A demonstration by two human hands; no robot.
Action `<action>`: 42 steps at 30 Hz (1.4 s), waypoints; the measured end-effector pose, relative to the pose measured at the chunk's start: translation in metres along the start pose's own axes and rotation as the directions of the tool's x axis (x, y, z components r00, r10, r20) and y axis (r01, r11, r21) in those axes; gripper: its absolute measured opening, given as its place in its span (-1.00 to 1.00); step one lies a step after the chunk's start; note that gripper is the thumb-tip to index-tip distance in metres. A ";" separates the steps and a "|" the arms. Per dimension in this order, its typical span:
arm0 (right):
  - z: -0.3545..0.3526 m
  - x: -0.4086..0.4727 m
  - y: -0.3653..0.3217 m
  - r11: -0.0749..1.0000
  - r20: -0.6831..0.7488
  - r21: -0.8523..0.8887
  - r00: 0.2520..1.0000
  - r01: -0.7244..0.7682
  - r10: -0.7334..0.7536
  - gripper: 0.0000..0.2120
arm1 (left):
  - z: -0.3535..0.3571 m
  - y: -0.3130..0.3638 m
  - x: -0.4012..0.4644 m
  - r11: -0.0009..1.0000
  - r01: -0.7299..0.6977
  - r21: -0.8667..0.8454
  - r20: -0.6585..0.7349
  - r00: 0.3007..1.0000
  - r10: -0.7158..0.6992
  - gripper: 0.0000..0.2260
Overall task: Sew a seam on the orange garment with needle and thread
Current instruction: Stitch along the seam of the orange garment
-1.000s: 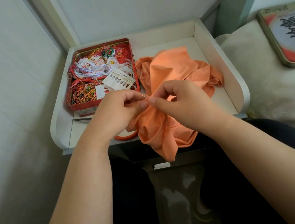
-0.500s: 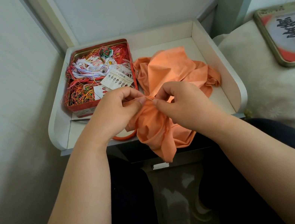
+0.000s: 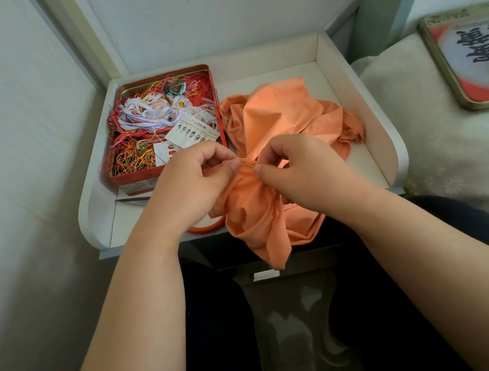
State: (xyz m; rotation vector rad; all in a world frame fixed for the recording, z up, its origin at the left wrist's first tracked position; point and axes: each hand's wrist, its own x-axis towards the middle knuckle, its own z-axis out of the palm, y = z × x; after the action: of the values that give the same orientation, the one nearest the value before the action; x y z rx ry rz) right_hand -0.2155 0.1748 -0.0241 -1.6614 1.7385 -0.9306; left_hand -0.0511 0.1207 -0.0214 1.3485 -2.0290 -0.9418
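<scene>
The orange garment [image 3: 283, 116] lies crumpled on the white tray-top table [image 3: 354, 94], and one fold hangs over the front edge. My left hand [image 3: 191, 188] pinches a bunched fold of the cloth between thumb and fingers. My right hand [image 3: 302, 168] pinches the thin needle [image 3: 247, 162], which lies across the small gap between the two hands, stuck into the fold. The thread is too fine to make out.
A red tin [image 3: 160, 125] full of tangled coloured threads and needle cards stands at the table's left. Metal tweezers [image 3: 129, 200] lie in front of it. An orange ring [image 3: 206, 227] shows under my left hand. A tin lid [image 3: 475, 56] rests on the bed at right.
The hands stay pinched together at the fold; they have sunk slightly toward the table's front edge, and the needle lies a little lower between the fingertips.
</scene>
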 end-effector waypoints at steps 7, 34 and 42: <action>0.003 0.000 0.001 0.996 -0.040 -0.094 0.999 0.004 -0.008 -0.86 | 0.006 0.003 -0.001 0.994 -0.034 0.107 -0.026 0.999 0.037 -0.88; -0.010 0.007 0.004 0.916 0.135 0.344 0.976 -0.207 0.170 -0.70 | 0.021 0.010 -0.003 0.962 -0.247 0.115 -0.112 0.959 0.260 -0.93; -0.012 0.013 0.006 0.926 0.051 0.322 0.980 -0.197 0.191 -0.44 | 0.026 0.013 -0.007 0.950 -0.293 0.105 -0.058 0.952 0.300 -0.95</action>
State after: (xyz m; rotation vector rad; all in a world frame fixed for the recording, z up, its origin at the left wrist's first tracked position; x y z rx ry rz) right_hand -0.2299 0.1635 -0.0211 -1.2579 1.6006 -1.0392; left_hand -0.0755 0.1374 -0.0280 1.0653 -2.1654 -0.6596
